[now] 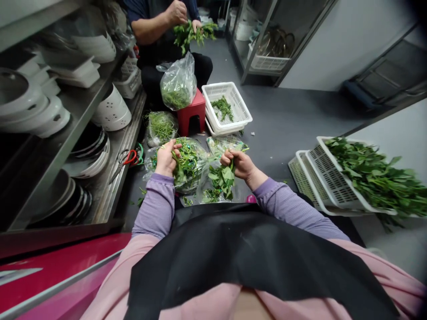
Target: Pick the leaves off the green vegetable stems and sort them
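Note:
My right hand (pixel 240 165) is closed in a pinch on the stems of a leafy green sprig (pixel 224 180), whose leaves hang down over a clear plastic bag. My left hand (pixel 167 158) is curled with its fingers partly bent, and a green stem with a leaf (pixel 179 172) hangs from it. Below and between the hands lies an open plastic bag of cut green stems and leaves (pixel 191 160). More leaves rest in the nearer clear bag (pixel 213 194), close under my right hand.
Opposite, a co-worker's hand (pixel 176 12) works over greens, with a bag of stems (pixel 176 89) on a red stool (pixel 191 111). A white basket (pixel 245 111) stands beside it. Heaped leafy greens (pixel 373 178) fill baskets at right. Red-handled scissors (pixel 130 158) lie on the left shelf among dishes.

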A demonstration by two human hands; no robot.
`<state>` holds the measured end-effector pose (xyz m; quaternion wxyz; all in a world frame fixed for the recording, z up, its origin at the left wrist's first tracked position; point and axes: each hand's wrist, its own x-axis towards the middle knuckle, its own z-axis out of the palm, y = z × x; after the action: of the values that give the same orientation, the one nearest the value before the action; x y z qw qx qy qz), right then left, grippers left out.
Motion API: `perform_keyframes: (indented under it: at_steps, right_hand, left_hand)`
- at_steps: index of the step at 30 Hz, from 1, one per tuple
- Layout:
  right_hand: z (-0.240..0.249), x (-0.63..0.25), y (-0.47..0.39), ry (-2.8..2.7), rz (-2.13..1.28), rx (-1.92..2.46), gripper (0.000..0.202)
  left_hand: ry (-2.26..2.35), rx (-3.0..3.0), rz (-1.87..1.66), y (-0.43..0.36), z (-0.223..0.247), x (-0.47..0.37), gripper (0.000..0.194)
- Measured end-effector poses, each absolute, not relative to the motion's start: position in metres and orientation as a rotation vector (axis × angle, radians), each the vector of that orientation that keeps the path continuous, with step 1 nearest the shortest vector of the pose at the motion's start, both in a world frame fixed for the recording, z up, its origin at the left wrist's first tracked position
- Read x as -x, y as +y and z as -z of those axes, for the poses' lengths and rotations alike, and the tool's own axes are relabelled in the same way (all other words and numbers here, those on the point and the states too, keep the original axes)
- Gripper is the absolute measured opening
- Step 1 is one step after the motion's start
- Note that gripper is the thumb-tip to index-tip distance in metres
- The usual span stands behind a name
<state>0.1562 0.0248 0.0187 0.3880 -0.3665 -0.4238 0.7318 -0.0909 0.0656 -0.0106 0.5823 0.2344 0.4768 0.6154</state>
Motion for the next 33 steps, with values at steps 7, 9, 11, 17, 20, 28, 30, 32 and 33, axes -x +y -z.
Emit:
perform_keyframes:
  at_steps: [7,9,11,17,20,28,30,32,33]
  right_hand:
    - [-0.014,-0.165,0.024,-1.507,-1.558,1.074,0.031]
    - [-0.015,-0.166,0.023,-1.806,-1.35,1.104,0.033]
    - [-0.017,-0.167,0.023,-2.025,-1.156,1.086,0.036]
    - [-0.015,-0.172,0.027,-1.973,-0.883,1.193,0.039]
    - [-0.009,-0.165,0.025,-1.748,-0.988,1.328,0.038]
    - [0.006,-0.105,0.022,-1.881,-1.09,1.464,0.032]
    - [0.008,-0.105,0.024,-1.762,-1.321,1.426,0.03]
    - [0.01,-0.11,0.027,-1.557,-1.628,1.371,0.031]
    - [0.011,-0.113,0.028,-1.45,-1.764,1.338,0.031]
  left_hand:
    - [0.606,-0.344,-1.18,0.045,-0.011,0.068,0.031]
    - [0.571,-0.315,-1.156,0.042,-0.01,0.062,0.03]
    - [0.577,-0.284,-1.146,0.04,-0.008,0.057,0.029]
    - [0.702,-0.139,-1.2,0.038,-0.002,0.046,0.034]
    - [0.772,-0.104,-1.22,0.038,-0.001,0.04,0.033]
    - [0.888,-0.17,-1.272,0.037,0.008,0.023,0.035]
    - [0.9,-0.199,-1.268,0.035,0.009,0.022,0.035]
    - [0.876,-0.259,-1.225,0.033,0.009,0.022,0.035]
    - [0.852,-0.297,-1.198,0.031,0.008,0.022,0.035]
